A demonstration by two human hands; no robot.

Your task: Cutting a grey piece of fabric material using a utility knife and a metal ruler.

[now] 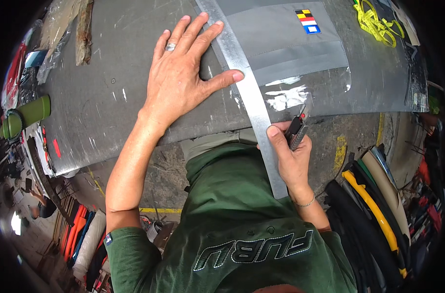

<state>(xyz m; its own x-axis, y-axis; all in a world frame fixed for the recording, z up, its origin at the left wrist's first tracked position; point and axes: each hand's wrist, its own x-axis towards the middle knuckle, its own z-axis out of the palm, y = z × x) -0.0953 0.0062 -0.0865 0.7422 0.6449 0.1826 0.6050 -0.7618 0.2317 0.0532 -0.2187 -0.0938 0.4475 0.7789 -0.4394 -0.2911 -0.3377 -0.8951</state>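
Right hand [293,158] in a closed grip around a utility knife [296,129], blade at the near edge of the grey tabletop [100,102], against a long metal ruler [247,88]. Left hand [183,80], fingers spread, presses the ruler flat onto a grey fabric sheet [291,49] with clear film. No cut line is visible beyond the blade; the cut looks barely begun

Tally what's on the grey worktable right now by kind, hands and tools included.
Hands: 2, left hand pressing the ruler, right hand in a grip on the knife
Metal ruler: 1
Utility knife: 1
Grey fabric panel with a coloured patch: 1
Yellow cord bundle: 1
Green cylinder: 1
Total: 7
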